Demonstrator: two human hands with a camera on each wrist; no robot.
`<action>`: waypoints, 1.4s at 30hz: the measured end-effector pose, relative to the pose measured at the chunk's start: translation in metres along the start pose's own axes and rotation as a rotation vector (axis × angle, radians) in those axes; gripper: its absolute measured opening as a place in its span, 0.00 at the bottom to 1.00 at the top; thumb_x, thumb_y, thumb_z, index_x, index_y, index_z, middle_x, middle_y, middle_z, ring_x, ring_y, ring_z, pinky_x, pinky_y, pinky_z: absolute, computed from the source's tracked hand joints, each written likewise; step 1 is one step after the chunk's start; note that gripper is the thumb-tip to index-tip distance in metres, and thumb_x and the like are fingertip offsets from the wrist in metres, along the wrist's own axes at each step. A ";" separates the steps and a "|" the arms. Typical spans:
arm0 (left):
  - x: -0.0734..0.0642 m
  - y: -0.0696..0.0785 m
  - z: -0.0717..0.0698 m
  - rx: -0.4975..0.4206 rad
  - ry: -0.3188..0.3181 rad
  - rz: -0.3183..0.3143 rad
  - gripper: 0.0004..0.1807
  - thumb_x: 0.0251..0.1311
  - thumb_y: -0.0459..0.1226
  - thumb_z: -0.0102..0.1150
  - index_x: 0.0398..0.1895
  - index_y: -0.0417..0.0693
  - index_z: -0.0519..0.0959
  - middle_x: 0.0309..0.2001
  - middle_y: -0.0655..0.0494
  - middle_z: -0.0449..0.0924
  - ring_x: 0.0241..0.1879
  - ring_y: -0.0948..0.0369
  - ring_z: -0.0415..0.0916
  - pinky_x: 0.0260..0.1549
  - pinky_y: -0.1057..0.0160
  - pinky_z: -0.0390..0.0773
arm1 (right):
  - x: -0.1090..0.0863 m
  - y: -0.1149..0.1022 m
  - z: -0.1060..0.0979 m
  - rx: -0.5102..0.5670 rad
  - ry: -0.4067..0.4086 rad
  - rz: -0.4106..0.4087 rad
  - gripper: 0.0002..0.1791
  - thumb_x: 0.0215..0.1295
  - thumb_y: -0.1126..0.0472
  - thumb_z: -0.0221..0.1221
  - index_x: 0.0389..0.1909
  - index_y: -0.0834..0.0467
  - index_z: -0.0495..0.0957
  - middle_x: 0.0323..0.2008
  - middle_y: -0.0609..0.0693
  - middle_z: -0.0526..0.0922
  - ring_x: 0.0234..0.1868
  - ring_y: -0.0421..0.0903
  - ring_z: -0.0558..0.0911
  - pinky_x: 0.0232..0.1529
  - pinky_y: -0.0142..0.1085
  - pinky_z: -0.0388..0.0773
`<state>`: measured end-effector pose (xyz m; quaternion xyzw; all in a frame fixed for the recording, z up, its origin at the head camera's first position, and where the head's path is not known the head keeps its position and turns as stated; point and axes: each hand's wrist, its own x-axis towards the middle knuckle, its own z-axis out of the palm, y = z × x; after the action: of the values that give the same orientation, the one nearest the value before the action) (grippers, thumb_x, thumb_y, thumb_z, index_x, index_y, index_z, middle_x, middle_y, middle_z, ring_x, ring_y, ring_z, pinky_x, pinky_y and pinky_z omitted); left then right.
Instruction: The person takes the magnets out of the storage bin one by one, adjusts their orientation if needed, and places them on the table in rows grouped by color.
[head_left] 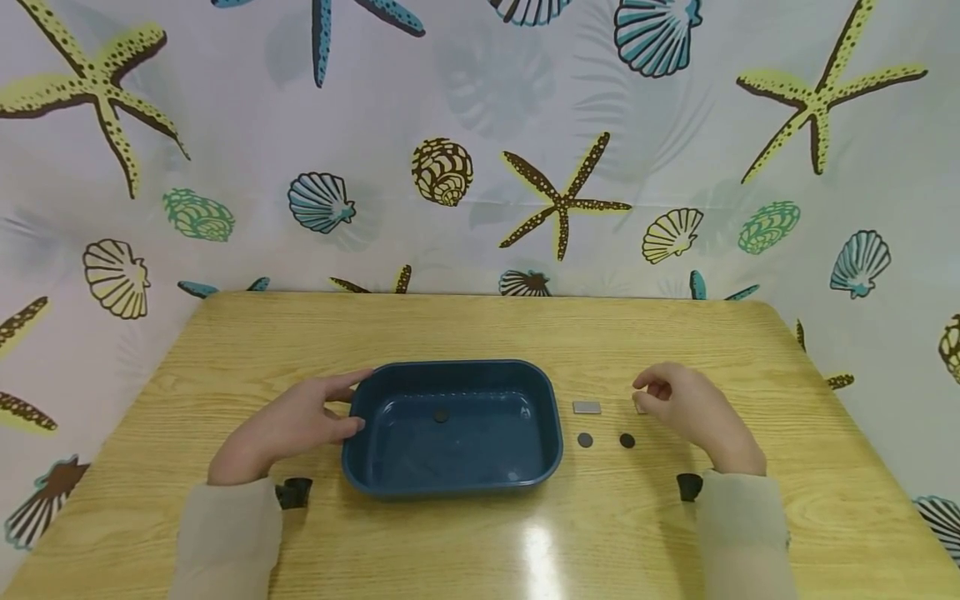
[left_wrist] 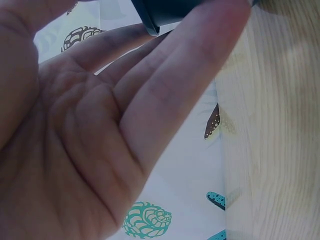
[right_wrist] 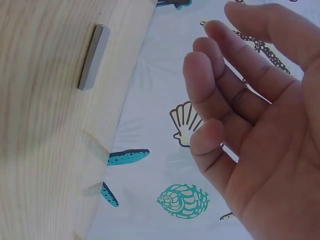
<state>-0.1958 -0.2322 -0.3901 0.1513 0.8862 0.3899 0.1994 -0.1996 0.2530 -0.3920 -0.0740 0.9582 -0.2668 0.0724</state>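
Observation:
My left hand is at the left end of a dark blue rectangular tray, touching its rim with fairly straight fingers. In the left wrist view those fingers reach up to the tray's edge. A small dark disc lies inside the tray. My right hand hovers over the table with loosely bent fingers and holds nothing. Below its fingertips a small light piece is partly hidden. The right wrist view shows a grey metal bar apart from the fingers.
Between tray and right hand lie a flat grey bar, a grey disc and a black disc. The wooden table ends at a cloth backdrop printed with shells and starfish.

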 end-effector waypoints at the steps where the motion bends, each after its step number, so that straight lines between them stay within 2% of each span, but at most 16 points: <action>1: 0.000 0.000 0.000 0.000 0.000 0.000 0.42 0.68 0.34 0.63 0.81 0.37 0.55 0.68 0.23 0.69 0.48 0.53 0.87 0.39 0.64 0.83 | 0.000 -0.001 -0.001 0.002 0.007 0.000 0.13 0.75 0.57 0.59 0.51 0.60 0.84 0.39 0.51 0.83 0.38 0.46 0.77 0.41 0.40 0.75; 6: 0.000 -0.002 -0.001 0.000 0.000 0.009 0.42 0.68 0.34 0.63 0.81 0.38 0.54 0.68 0.22 0.69 0.43 0.56 0.87 0.38 0.64 0.82 | 0.000 -0.004 -0.002 0.000 0.027 -0.004 0.12 0.75 0.57 0.60 0.51 0.59 0.84 0.39 0.51 0.83 0.39 0.46 0.77 0.41 0.40 0.75; 13: 0.000 0.000 0.000 0.001 0.005 -0.011 0.42 0.68 0.35 0.63 0.81 0.40 0.55 0.69 0.25 0.69 0.53 0.51 0.85 0.40 0.64 0.82 | 0.001 -0.009 -0.001 -0.010 0.056 -0.031 0.12 0.75 0.57 0.60 0.50 0.59 0.84 0.39 0.51 0.85 0.40 0.46 0.78 0.42 0.40 0.76; 17: 0.000 0.001 0.000 -0.001 0.002 -0.013 0.42 0.69 0.35 0.63 0.82 0.40 0.55 0.69 0.24 0.69 0.51 0.52 0.86 0.41 0.63 0.82 | 0.002 -0.016 0.001 -0.014 0.065 -0.048 0.11 0.75 0.58 0.60 0.50 0.59 0.85 0.38 0.50 0.84 0.38 0.45 0.78 0.41 0.40 0.76; 27: -0.001 0.001 0.000 0.011 0.011 -0.015 0.41 0.68 0.36 0.63 0.81 0.41 0.56 0.69 0.25 0.69 0.58 0.45 0.82 0.42 0.63 0.83 | 0.004 -0.032 0.009 -0.007 0.078 -0.114 0.09 0.74 0.60 0.60 0.47 0.59 0.85 0.36 0.50 0.84 0.38 0.45 0.78 0.41 0.39 0.76; 37: -0.001 0.000 0.000 0.021 0.020 -0.003 0.41 0.68 0.36 0.64 0.81 0.41 0.57 0.67 0.25 0.71 0.53 0.51 0.85 0.39 0.64 0.81 | 0.006 -0.056 0.021 -0.023 0.106 -0.190 0.08 0.72 0.60 0.63 0.46 0.57 0.86 0.36 0.48 0.84 0.37 0.43 0.78 0.41 0.38 0.77; 42: -0.001 0.001 0.000 0.010 0.016 -0.012 0.41 0.68 0.36 0.63 0.81 0.41 0.56 0.68 0.24 0.70 0.42 0.58 0.87 0.37 0.64 0.80 | 0.009 -0.067 0.028 -0.030 0.114 -0.225 0.08 0.72 0.60 0.63 0.47 0.57 0.86 0.37 0.47 0.84 0.38 0.42 0.79 0.42 0.38 0.78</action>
<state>-0.1949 -0.2322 -0.3889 0.1437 0.8906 0.3854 0.1939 -0.1961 0.1803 -0.3815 -0.1668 0.9502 -0.2628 -0.0138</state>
